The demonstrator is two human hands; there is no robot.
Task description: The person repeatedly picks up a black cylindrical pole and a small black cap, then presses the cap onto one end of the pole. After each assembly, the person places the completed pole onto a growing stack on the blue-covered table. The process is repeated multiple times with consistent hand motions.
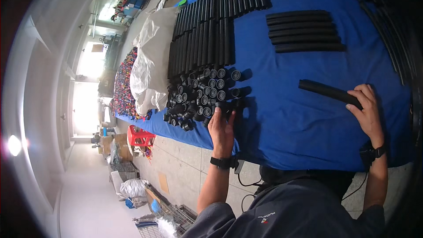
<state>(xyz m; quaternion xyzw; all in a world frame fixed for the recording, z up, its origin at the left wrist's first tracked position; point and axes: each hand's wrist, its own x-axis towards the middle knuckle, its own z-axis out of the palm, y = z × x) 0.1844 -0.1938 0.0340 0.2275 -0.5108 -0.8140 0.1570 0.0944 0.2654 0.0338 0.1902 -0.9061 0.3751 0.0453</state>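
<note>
My right hand (368, 113) is closed round one end of a black tube (326, 91), holding it slantwise over the blue cloth. Its free end points to the left. At the near edge of a heap of round black caps (203, 91), my left hand (221, 130) has its fingers and thumb about a black cap (225, 105); the fingertips partly hide it. Many of the caps stand with their ringed ends up, others lie on their sides. Beyond the heap, black tubes (200, 46) lie side by side in close rows.
Several foam-like black tubes (304, 31) form a separate stack on the blue cloth (282, 128). White plastic sheeting (152, 61) and a multicoloured pile (124, 86) lie to the left. Long black strips (379, 22) run along the right edge. A red stool (140, 135) stands on the floor.
</note>
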